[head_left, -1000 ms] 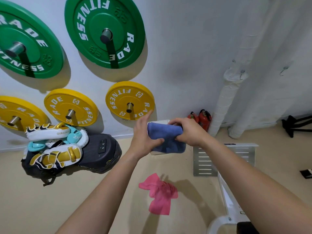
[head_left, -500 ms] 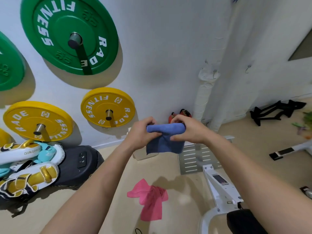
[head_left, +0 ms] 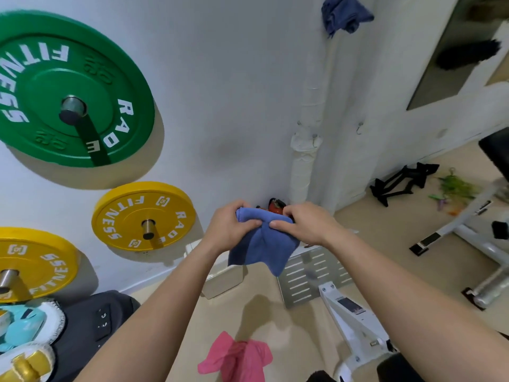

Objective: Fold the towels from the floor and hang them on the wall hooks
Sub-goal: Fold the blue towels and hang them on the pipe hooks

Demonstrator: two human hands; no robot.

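Left hand [head_left: 230, 230] and right hand [head_left: 308, 224] fingers pinch the blue towel's [head_left: 264, 249] top edge, cloth hanging below

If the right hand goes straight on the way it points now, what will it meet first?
Likely the left hand: the right hand points left across the blue towel that both pinch, their fingertips almost touching. Depth is hard to judge.

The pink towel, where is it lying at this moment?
In the head view, the pink towel lies crumpled on the floor at the bottom centre, below the blue towel held in both hands, left of the white bench frame.
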